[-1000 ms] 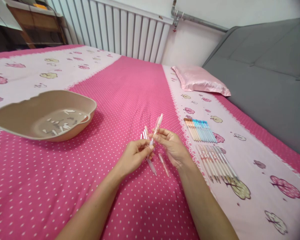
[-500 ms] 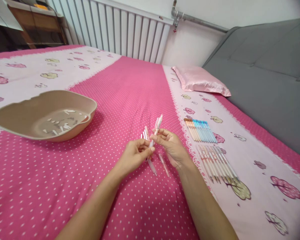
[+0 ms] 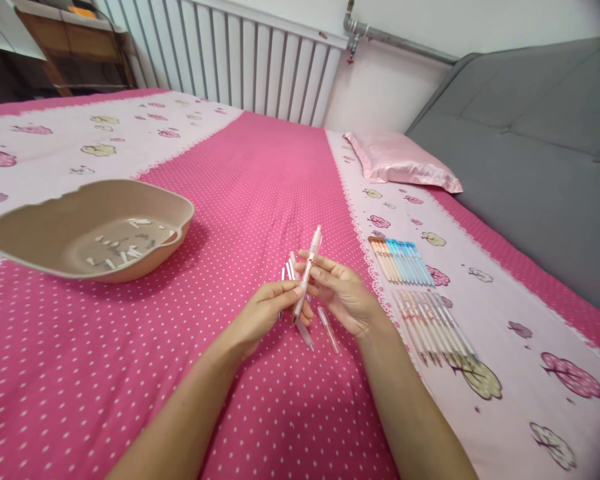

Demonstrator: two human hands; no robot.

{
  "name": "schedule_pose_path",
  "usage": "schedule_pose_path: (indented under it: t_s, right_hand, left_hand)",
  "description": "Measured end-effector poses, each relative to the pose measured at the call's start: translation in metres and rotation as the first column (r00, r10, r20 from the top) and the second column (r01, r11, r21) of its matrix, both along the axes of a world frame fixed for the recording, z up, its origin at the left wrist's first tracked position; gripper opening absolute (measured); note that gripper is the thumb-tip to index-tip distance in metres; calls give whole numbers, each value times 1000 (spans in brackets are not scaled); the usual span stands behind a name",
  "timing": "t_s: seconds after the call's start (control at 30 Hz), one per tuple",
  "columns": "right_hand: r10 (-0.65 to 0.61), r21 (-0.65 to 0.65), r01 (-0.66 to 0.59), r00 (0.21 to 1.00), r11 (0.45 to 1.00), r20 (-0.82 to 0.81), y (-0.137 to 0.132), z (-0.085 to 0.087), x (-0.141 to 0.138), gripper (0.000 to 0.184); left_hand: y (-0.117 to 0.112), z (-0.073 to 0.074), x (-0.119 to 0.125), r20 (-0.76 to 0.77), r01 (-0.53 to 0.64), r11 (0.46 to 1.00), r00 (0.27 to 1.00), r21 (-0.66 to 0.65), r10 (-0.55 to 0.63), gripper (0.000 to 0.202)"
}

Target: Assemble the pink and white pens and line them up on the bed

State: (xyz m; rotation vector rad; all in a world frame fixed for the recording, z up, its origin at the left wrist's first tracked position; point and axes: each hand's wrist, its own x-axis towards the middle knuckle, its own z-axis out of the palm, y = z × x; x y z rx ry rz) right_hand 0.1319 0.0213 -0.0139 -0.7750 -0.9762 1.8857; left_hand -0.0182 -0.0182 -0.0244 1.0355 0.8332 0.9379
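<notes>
Both my hands meet over the pink dotted bedspread (image 3: 260, 187). My left hand (image 3: 265, 313) pinches the lower part of a pale pink pen (image 3: 307, 267), which points up and away. My right hand (image 3: 343, 293) holds the same pen a little higher, fingers curled round it. Under the hands lie a few loose pens (image 3: 325, 330) and small white pen parts (image 3: 287, 270) on the cloth.
A beige tray (image 3: 145, 260) with several small white bits stands at the left. Two rows of pens, one blue and orange (image 3: 400, 260) and one pale (image 3: 435, 327), lie to the right. A pink pillow (image 3: 400, 163), grey headboard and radiator are behind.
The pen has turned more upright and slid down, so its tip now reaches below my left fingers. Both hands stay in the same place.
</notes>
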Motion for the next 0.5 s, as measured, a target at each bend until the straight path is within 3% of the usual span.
schedule_pose_path:
  t_s: [0.5]
  right_hand:
    - [-96,40,94,994,995,56,0,-3,0,30]
  left_hand:
    - [4,-4,-1,-46,-48,999,998,21,49,28]
